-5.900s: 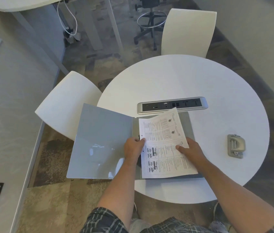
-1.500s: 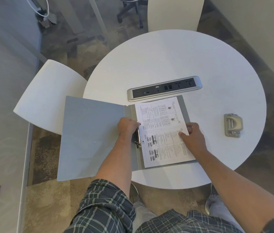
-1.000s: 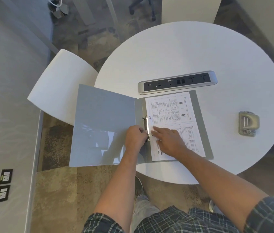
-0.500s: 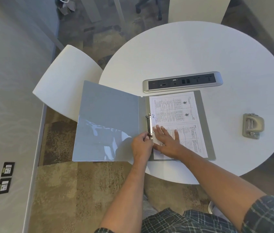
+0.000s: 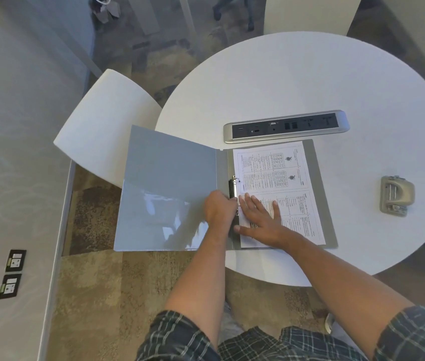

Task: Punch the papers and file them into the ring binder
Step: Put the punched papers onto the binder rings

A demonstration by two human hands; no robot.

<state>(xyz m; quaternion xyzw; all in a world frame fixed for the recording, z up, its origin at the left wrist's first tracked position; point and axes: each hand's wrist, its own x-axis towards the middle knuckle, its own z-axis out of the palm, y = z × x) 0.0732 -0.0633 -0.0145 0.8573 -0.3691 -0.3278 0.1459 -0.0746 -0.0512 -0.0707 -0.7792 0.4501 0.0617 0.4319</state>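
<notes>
A grey ring binder lies open at the near left edge of the round white table, its front cover hanging out past the rim. Printed papers lie flat on the binder's right half, threaded on the ring mechanism at the spine. My left hand is closed around the lower part of that mechanism. My right hand rests flat, fingers spread, on the lower left of the papers. A grey hole punch sits alone at the table's right side.
A silver power strip lies on the table just behind the binder. One white chair stands under the binder's open cover on the left, another at the far side. Patterned carpet surrounds the table.
Earlier my right hand held the papers' right edge; it has moved to their left side by the rings. My left hand has slid down along the ring mechanism. The papers now lie flat.
</notes>
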